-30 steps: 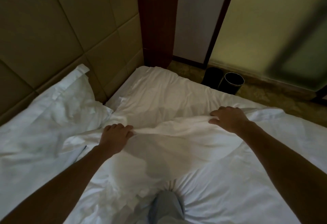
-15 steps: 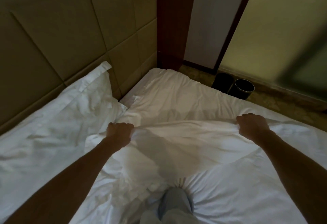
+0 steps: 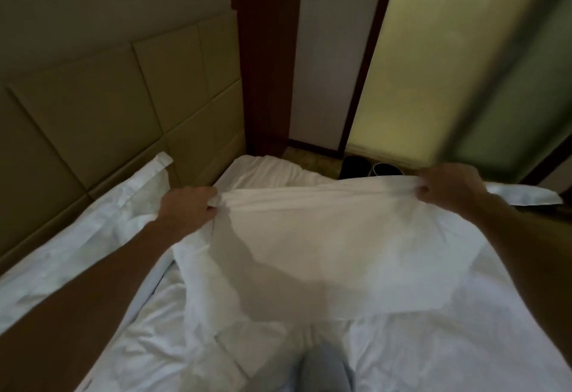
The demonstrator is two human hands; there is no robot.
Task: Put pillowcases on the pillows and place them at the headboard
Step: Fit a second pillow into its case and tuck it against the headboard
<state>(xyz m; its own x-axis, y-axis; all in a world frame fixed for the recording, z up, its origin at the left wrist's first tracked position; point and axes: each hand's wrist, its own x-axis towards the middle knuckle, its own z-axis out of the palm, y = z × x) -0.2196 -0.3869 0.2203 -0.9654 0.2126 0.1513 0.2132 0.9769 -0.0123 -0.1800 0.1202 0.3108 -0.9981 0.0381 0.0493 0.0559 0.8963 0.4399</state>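
Tech 1: Both hands are rising. Compared with half a second ago, the left hand [image 3: 188,209] and the right hand [image 3: 448,185] are lifting the pillowcase [image 3: 325,236] higher off the bed [image 3: 448,354] and spreading farther apart.

Tech 2: Grip status?

Tech 1: Each hand is clenching the top edge of the fabric, fingers curled round it. The cloth is stretching taut between them at centre frame and hanging down toward the knee [image 3: 325,370].

Tech 2: Progress?

Tech 1: One cased pillow [image 3: 102,230] is already lying at left of frame, along the headboard [image 3: 108,106]. The second is being worked now. Bulk under the cloth is suggesting a pillow inside, but this cannot be confirmed. Remaining, as judged: shaking the filling down, closing the open end, and placing it beside the first at the headboard.
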